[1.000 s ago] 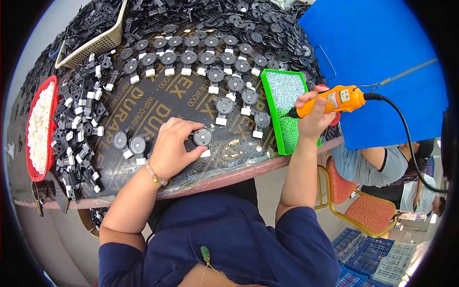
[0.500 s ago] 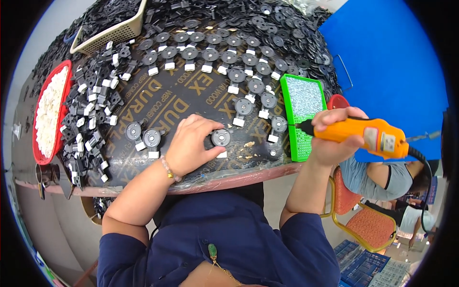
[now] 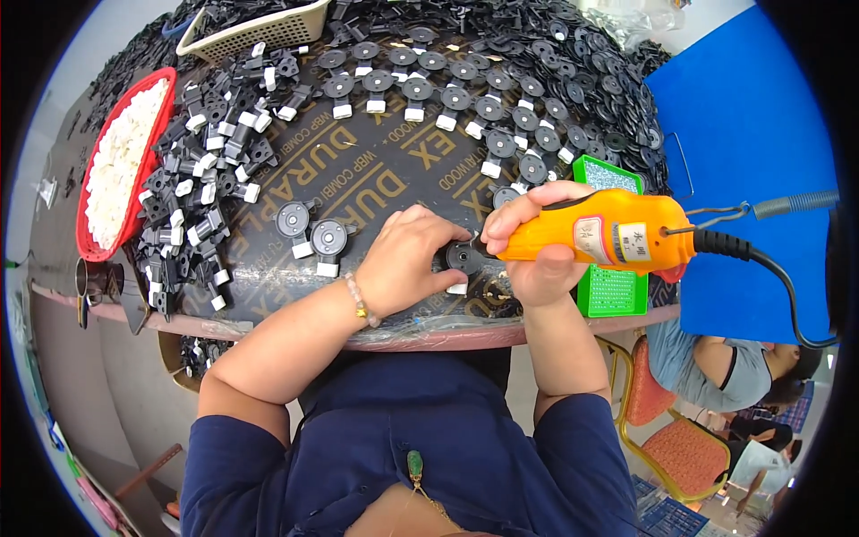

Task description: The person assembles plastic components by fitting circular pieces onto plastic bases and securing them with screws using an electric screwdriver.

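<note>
My left hand [image 3: 407, 255], with a beaded bracelet at the wrist, grips a round black wheel part [image 3: 463, 259] between thumb and fingers at the table's near side. A small white block sticks out below that part. Wrapped in my right hand [image 3: 541, 255] is an orange electric screwdriver [image 3: 640, 231], lying nearly level. Its tip points left and reaches the wheel part; my fingers partly hide where the two meet. Two similar wheel assemblies [image 3: 328, 238] lie left of my left hand.
A green perforated tray of small screws [image 3: 613, 295] lies under the screwdriver. Curved rows of wheel assemblies [image 3: 417, 89] stretch beyond my hands. At left are loose black housings [image 3: 201, 179] and a red basket of white pieces [image 3: 165, 116]. The screwdriver's cord [image 3: 774, 277] runs right.
My right hand has brought the screwdriver leftward from over the green tray to the wheel part. The left hand keeps its grip. The whole view has shifted slightly.
</note>
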The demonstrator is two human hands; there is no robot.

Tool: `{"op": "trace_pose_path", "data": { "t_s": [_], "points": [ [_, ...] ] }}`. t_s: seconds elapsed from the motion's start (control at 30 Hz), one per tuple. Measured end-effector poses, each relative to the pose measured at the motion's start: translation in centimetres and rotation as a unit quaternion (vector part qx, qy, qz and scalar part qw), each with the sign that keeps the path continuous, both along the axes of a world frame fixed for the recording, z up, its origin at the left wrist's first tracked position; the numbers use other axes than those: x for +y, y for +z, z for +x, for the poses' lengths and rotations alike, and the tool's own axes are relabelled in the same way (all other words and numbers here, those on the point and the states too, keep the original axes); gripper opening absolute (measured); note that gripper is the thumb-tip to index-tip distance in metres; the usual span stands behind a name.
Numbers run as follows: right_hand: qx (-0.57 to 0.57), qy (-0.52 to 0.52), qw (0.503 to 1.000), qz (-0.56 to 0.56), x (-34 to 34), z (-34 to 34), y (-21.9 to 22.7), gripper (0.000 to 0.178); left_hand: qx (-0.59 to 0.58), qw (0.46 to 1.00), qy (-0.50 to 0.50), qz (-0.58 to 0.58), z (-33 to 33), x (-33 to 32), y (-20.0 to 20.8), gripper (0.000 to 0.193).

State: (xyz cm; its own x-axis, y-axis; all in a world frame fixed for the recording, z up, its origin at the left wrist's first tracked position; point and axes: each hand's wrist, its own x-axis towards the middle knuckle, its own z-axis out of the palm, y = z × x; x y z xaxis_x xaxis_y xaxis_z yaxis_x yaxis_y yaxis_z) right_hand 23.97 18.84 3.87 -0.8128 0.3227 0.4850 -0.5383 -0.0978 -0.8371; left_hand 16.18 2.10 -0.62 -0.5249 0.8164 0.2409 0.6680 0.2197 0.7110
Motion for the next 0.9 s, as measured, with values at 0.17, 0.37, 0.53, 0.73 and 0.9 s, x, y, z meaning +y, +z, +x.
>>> {"op": "trace_pose_path", "data": {
  "t_s": [0.17,0.37,0.53,0.73,0.9],
  "points": [
    [-0.013,0.004,1.000,0.020,-0.8,-0.3,0.4,0.067,-0.002,1.000,0.001,0.007,0.1,0.1,-0.2,0.048],
    [-0.002,-0.026,0.998,0.048,-1.8,-0.2,0.3,0.064,0.002,1.000,-0.009,0.015,0.0,0.3,-0.4,0.046],
    [0.018,-0.031,0.999,-0.011,1.8,1.0,0.7,0.072,0.028,1.000,-0.011,0.002,0.0,-0.1,0.0,0.046],
    [0.031,-0.291,0.948,0.125,11.9,6.7,2.2,0.053,0.026,1.000,0.001,-0.007,0.4,0.2,0.1,0.048],
    [0.005,-0.343,0.934,0.101,14.9,7.5,-0.5,0.044,0.036,0.999,0.000,-0.008,0.6,0.5,0.3,0.047]
  ]
}}
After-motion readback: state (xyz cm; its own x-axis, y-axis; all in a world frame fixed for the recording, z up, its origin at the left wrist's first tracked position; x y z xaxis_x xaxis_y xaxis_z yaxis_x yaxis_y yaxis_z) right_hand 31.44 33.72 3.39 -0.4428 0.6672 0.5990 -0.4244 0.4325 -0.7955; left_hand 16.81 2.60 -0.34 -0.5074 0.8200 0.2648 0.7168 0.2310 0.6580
